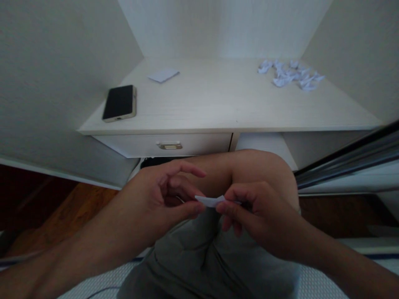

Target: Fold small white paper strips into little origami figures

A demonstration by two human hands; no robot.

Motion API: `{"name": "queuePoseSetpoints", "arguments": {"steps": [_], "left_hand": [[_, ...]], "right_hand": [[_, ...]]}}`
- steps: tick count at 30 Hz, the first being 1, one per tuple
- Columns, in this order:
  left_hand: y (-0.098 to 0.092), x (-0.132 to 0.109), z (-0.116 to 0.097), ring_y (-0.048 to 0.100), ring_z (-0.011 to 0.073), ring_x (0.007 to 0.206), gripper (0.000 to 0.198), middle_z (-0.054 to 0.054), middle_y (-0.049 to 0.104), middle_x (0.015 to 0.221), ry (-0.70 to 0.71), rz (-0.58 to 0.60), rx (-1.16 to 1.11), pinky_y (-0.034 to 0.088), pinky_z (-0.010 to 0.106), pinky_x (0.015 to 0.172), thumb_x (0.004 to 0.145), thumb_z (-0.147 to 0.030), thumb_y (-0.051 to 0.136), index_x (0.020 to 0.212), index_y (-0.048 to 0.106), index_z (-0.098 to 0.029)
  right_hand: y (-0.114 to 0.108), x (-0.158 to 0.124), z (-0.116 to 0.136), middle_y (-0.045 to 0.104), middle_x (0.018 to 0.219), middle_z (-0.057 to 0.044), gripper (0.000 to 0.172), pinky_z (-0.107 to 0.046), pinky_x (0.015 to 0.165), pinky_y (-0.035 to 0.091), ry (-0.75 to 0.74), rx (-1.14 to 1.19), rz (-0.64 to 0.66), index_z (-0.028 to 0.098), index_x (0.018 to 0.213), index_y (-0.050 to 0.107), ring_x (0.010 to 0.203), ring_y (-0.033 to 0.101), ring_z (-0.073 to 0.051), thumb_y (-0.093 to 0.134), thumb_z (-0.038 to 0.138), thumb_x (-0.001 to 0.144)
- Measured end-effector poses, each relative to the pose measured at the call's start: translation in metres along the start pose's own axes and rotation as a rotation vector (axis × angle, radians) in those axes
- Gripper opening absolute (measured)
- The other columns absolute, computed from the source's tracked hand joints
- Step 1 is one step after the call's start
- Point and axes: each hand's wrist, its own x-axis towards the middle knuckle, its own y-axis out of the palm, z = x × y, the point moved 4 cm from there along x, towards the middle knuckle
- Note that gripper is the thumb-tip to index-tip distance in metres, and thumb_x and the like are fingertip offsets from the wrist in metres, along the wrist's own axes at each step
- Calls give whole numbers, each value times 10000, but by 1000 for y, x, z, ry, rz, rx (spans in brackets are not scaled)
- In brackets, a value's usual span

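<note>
a pale, wood-grained, flat-topped desk [212, 99] spans the far side, with a white rectangular drawer [199, 143] under its left part. nearer, the person's lap in grey-green cloth shorts [190, 249] lies beneath both hands.

the left hand [162, 191] has its index finger raised and slightly curled, while the thumb and another fingertip meet at one end of the paper; in this dim light i cannot tell whether they truly pinch it or only touch it. the right hand [258, 211] is clearer: thumb and index finger are closed on the paper's other part, gripping it, with a bit poking out beyond them.

on the desk, a black-screened, rectangular phone with a pale edge [119, 102] lies near the left side. a loose cluster of crumpled white paper pieces [283, 78] sits at the back right, and a flat, four-cornered white paper piece [163, 75] at the back left.

smallest is the narrow, slightly bowed white paper strip [209, 202], held above the lap between the hands. it should be nearly weightless, thin and pliable, stiffer along any fold, not very slippery, and easy to crease or tear. a light pinch with the finger pads, near each end, should suit it best.
</note>
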Motion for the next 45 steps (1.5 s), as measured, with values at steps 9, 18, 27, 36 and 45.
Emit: {"name": "queuePoseSetpoints", "arguments": {"steps": [9, 18, 27, 36, 45], "left_hand": [[11, -12, 17, 760, 137, 664, 317, -47, 777, 744, -30, -202, -230, 599, 200, 640, 831, -276, 880, 1017, 630, -217], [20, -9, 7, 769, 133, 680, 317, -49, 782, 764, 35, -197, -257, 610, 206, 666, 846, -229, 837, 1043, 589, -218], [33, -15, 4, 768, 143, 704, 251, -38, 796, 789, 134, -207, -207, 617, 225, 691, 849, -202, 848, 988, 640, -230], [25, -32, -16, 725, 130, 578, 112, 4, 801, 748, 300, -67, -173, 575, 169, 517, 799, -126, 850, 818, 764, -196], [18, -39, -4, 768, 151, 658, 234, 16, 827, 828, 239, -41, -190, 623, 196, 619, 797, -231, 912, 996, 789, -240]], "right_hand": [[3, -2, 8, 765, 744, -23, 283, -241, 610, 507, -64, 71, 10, 171, 824, 750, 688, 701, -142, 567, 229, 1032], [2, -4, 4, 736, 686, -19, 280, -253, 582, 479, -20, 60, -10, 176, 774, 710, 612, 662, -138, 574, 219, 1015], [2, -25, 12, 769, 870, -39, 209, -293, 753, 513, -178, 109, -93, 181, 929, 754, 824, 682, -170, 614, 290, 1039], [34, -29, -4, 808, 903, -58, 273, -218, 643, 527, -219, 950, 213, 152, 979, 762, 743, 741, -128, 826, 408, 909], [54, -33, 1, 793, 884, -55, 304, -225, 649, 518, -268, 969, 71, 147, 978, 784, 720, 732, -128, 854, 422, 871]]}}
